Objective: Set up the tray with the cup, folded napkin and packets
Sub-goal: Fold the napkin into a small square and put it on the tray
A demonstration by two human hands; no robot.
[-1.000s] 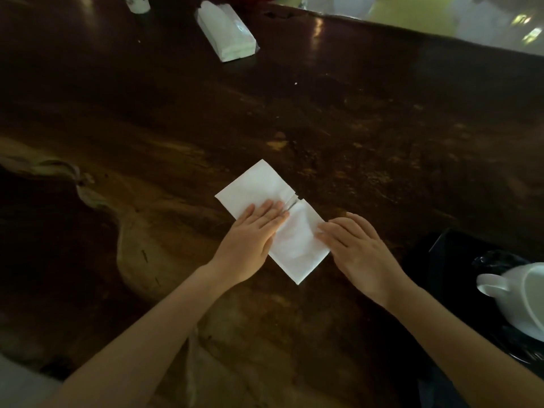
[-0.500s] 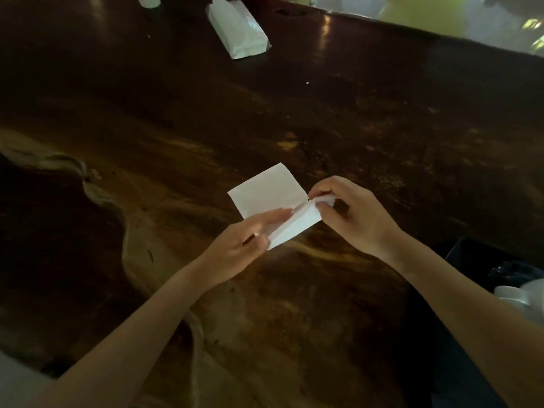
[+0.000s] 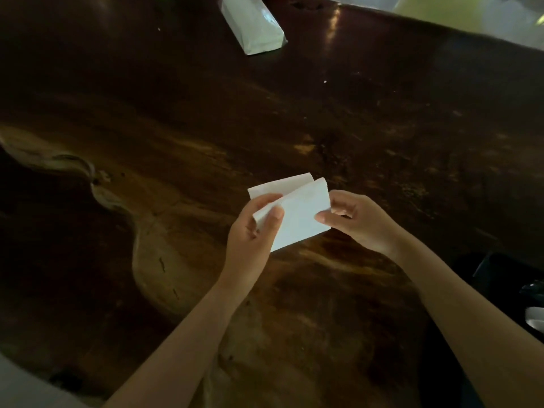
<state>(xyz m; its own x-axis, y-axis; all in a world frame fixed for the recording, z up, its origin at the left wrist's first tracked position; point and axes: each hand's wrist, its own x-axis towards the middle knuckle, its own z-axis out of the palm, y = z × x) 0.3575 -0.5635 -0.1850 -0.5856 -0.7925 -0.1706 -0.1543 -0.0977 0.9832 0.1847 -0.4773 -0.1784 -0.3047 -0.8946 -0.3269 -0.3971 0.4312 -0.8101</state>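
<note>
- A person's two bare hands hold a white paper napkin (image 3: 297, 213) above a dark, glossy wooden worktop (image 3: 382, 128), the napkin folded over on itself with two layers standing apart along its far edge.
- The left hand (image 3: 253, 231) has its grip closed on the napkin's left side, thumb pressed on the near face and fingers curled behind it.
- The right hand (image 3: 353, 222) pinches the napkin's right edge, thumb in front and fingers tucked behind; this grip is also closed on the paper.
- The napkin is lifted clear of the worktop, tilted so its near corner dips towards the person.
- Well beyond the napkin, near the far edge of the worktop, lies a white wrapped pack (image 3: 253, 25), set at an angle.
- To the right of the napkin and nearer the person, a black tray (image 3: 494, 269) shows at the frame's edge, with part of a white cup (image 3: 535, 318) resting on it; most of both is cut off.
- A pale, wavy streak of grain (image 3: 153, 254) runs through the wood to the napkin's left.
</note>
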